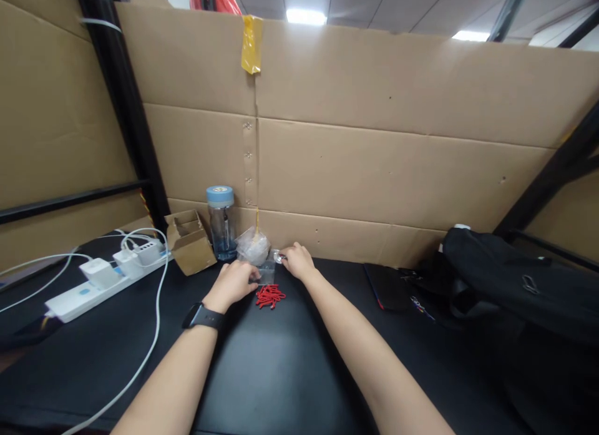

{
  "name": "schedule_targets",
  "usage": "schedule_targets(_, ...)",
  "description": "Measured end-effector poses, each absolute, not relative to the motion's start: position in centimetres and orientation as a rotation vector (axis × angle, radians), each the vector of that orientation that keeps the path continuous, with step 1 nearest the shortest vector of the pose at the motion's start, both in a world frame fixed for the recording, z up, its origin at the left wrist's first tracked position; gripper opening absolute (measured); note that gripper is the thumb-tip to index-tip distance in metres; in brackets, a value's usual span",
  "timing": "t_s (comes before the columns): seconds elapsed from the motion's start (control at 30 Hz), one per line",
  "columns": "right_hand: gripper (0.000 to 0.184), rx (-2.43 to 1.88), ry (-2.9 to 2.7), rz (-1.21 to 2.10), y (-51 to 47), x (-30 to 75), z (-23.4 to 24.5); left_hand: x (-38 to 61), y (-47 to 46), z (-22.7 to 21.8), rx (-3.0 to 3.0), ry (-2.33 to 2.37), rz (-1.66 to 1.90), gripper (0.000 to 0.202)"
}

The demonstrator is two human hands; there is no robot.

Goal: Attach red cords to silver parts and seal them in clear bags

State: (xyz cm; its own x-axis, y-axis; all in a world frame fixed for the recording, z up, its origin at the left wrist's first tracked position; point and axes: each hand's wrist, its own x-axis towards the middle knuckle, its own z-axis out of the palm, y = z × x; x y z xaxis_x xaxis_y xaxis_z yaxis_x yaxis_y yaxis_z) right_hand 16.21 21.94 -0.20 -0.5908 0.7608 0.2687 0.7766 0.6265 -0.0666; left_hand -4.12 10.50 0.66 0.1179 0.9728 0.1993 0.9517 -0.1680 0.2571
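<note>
My left hand (233, 281), with a dark watch (202, 317) on its wrist, has its fingers curled at the left edge of a small clear plastic bag (266, 273). They appear closed on that edge. Across from it, my right hand (297, 261) pinches a small piece of clear plastic (277, 256) by the cardboard wall; details there are too small to tell. Just in front of the bag lies a loose pile of red cord-like loops (270, 296). Behind my left hand sits a bundle of clear plastic bags (255, 246).
Left of my hands stand a blue-lidded bottle (221, 226) and an open cardboard box (191, 244). A white power strip (105, 291) trails a cable (158, 322) over the black table (276, 372). To the right are a dark pouch (386, 287), keys (421, 307) and a black backpack (519, 279).
</note>
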Motion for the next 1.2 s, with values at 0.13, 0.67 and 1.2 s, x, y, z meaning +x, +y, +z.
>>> schedule_targets(0.13,0.031,-1.216,-2.595,-0.068,21.7,16.2,-0.2,-4.1,10.4,0.8,2.286,1.995,0.498,0.010)
schedule_targets(0.67,0.029,-1.116,-2.569,-0.092,20.9,16.8,0.8,-6.9,10.3,1.5,2.062,2.278,0.634,0.036)
schedule_targets(1.2,0.022,-1.186,-2.297,0.459,16.3,31.5,1.7,-3.8,10.9,3.5,1.902,1.861,1.432,0.030)
